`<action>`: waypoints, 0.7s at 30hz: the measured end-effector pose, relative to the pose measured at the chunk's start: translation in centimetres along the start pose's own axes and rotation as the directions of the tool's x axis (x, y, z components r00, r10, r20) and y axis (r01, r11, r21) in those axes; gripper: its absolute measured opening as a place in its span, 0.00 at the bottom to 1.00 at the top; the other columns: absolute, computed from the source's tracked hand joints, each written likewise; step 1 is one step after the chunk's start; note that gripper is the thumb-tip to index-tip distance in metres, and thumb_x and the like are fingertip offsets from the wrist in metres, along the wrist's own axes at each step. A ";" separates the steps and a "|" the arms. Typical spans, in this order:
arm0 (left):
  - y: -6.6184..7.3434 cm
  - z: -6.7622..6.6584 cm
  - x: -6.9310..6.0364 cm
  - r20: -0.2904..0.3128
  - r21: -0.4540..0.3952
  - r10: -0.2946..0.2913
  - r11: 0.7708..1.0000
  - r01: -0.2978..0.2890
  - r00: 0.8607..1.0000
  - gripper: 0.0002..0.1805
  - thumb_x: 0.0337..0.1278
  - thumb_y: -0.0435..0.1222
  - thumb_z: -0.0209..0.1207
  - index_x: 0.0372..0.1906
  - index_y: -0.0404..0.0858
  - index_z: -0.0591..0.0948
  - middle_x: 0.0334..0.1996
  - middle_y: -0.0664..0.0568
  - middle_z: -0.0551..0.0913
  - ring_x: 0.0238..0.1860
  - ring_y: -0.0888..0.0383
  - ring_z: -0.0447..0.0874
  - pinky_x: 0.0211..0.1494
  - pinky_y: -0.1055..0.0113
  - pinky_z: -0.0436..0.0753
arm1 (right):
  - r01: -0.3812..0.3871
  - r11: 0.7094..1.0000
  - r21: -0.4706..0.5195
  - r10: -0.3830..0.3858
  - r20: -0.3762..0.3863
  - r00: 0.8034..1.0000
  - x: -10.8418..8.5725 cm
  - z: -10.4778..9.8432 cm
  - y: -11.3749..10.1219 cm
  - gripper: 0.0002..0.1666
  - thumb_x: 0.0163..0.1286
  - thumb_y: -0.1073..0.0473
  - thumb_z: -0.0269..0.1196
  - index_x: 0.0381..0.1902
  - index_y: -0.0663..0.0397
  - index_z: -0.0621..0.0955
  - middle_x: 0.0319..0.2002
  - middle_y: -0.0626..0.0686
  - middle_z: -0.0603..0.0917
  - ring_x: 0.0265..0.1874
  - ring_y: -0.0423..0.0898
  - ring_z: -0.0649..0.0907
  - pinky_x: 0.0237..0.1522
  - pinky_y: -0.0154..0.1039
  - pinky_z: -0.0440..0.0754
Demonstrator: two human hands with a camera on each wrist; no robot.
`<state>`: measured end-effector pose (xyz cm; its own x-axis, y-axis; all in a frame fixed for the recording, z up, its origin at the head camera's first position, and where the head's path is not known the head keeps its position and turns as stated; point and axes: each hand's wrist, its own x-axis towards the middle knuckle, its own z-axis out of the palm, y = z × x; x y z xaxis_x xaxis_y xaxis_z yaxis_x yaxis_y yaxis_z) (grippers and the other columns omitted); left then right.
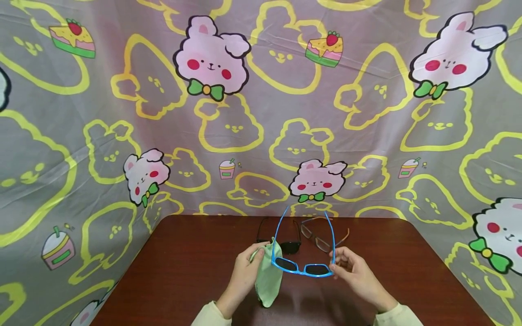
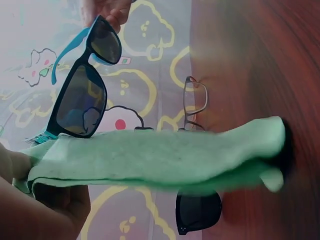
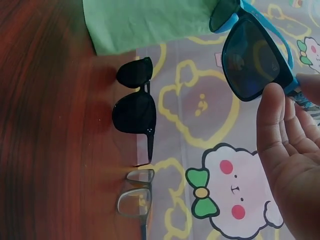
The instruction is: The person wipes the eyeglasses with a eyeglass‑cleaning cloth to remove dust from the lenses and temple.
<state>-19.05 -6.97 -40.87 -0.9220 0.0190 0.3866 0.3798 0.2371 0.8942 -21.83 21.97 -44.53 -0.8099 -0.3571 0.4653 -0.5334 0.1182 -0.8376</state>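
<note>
Head view puts the sunglasses [image 1: 302, 273] to the right of the left hand [image 1: 244, 271], their front running crosswise toward the nearer right hand [image 1: 356, 271], which pinches the right corner; the other end overlaps the cloth [image 1: 270, 276], contact unclear. Gripped near its top by the left hand, the cloth hangs lengthwise below it. Glossy blue frames and smooth dark lenses contrast with soft, matte green folds above the reddish wood-grain tabletop [image 1: 183, 258].

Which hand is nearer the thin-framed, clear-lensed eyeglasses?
Right: the right hand is in front and right of the clear-lensed eyeglasses; the left hand is farther off, to their left.
</note>
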 end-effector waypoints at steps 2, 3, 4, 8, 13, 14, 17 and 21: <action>0.1 -0.1 0.0 -0.004 -0.018 -0.024 1.000 0.024 1.000 0.13 0.65 0.27 0.50 0.49 0.29 0.81 0.46 0.44 0.83 0.49 0.55 0.78 0.50 0.69 0.74 | 0.012 1.000 0.001 -0.012 0.014 1.000 0.0 0.0 0.0 0.11 0.63 0.73 0.59 0.43 0.69 0.72 0.28 0.61 0.79 0.24 0.49 0.81 0.26 0.41 0.81; 0.0 -0.1 0.0 -0.002 -0.025 -0.034 0.999 0.034 0.999 0.13 0.65 0.27 0.50 0.49 0.29 0.81 0.46 0.44 0.83 0.48 0.55 0.78 0.50 0.69 0.74 | 0.016 1.000 0.003 -0.016 0.020 1.000 0.0 0.0 0.0 0.11 0.63 0.73 0.59 0.43 0.69 0.72 0.28 0.61 0.79 0.24 0.48 0.81 0.26 0.41 0.81; 0.0 -0.2 0.0 0.001 -0.033 -0.040 0.999 0.040 0.999 0.13 0.66 0.27 0.50 0.49 0.29 0.81 0.46 0.44 0.83 0.48 0.55 0.78 0.50 0.70 0.74 | 0.020 1.000 0.003 -0.020 0.024 1.000 0.0 0.0 0.0 0.11 0.63 0.73 0.59 0.43 0.68 0.72 0.28 0.61 0.79 0.24 0.46 0.82 0.26 0.42 0.81; -0.3 -0.2 0.1 0.016 -0.066 -0.048 0.997 0.049 0.999 0.13 0.66 0.28 0.50 0.50 0.29 0.80 0.47 0.43 0.82 0.49 0.55 0.77 0.51 0.70 0.73 | 0.028 1.000 0.004 -0.028 0.041 0.999 0.0 -0.1 -0.1 0.11 0.64 0.73 0.59 0.43 0.68 0.72 0.29 0.59 0.79 0.25 0.43 0.82 0.26 0.42 0.81; -1.8 0.0 0.4 0.062 -0.135 -0.063 0.988 0.071 0.996 0.15 0.69 0.33 0.48 0.53 0.30 0.79 0.48 0.44 0.82 0.48 0.59 0.77 0.50 0.71 0.74 | 0.024 1.000 -0.012 -0.023 0.058 0.998 0.0 -0.1 -0.1 0.11 0.64 0.73 0.59 0.45 0.68 0.74 0.29 0.57 0.78 0.25 0.43 0.81 0.27 0.39 0.81; -2.2 0.0 0.5 0.080 -0.158 -0.069 0.984 0.081 0.994 0.16 0.70 0.34 0.47 0.53 0.30 0.78 0.48 0.43 0.81 0.47 0.59 0.78 0.50 0.71 0.74 | 0.017 1.000 -0.022 -0.016 0.060 0.998 0.0 -0.2 -0.1 0.12 0.64 0.73 0.59 0.45 0.67 0.74 0.28 0.57 0.79 0.25 0.44 0.81 0.27 0.39 0.81; -3.0 0.1 0.6 0.137 -0.204 -0.103 0.970 0.129 0.985 0.19 0.72 0.38 0.45 0.56 0.30 0.77 0.49 0.43 0.80 0.47 0.61 0.77 0.50 0.71 0.74 | -0.014 0.997 -0.074 0.019 0.061 0.998 0.0 -0.2 -0.1 0.12 0.65 0.71 0.60 0.46 0.65 0.76 0.27 0.56 0.80 0.23 0.44 0.81 0.26 0.38 0.80; -3.2 -0.3 0.6 0.219 -0.315 -0.089 0.936 0.157 0.972 0.21 0.68 0.30 0.39 0.58 0.24 0.72 0.50 0.43 0.79 0.48 0.61 0.75 0.51 0.71 0.72 | -0.034 0.992 -0.123 0.040 0.047 0.998 0.1 -0.3 -0.1 0.09 0.65 0.69 0.60 0.43 0.62 0.78 0.27 0.56 0.81 0.23 0.45 0.81 0.26 0.38 0.79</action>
<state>-20.78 -7.97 -43.39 -0.9461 0.2102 0.2462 0.2342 -0.0806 0.9688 -21.96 22.21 -44.36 -0.8181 -0.3954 0.4175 -0.5316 0.2434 -0.8113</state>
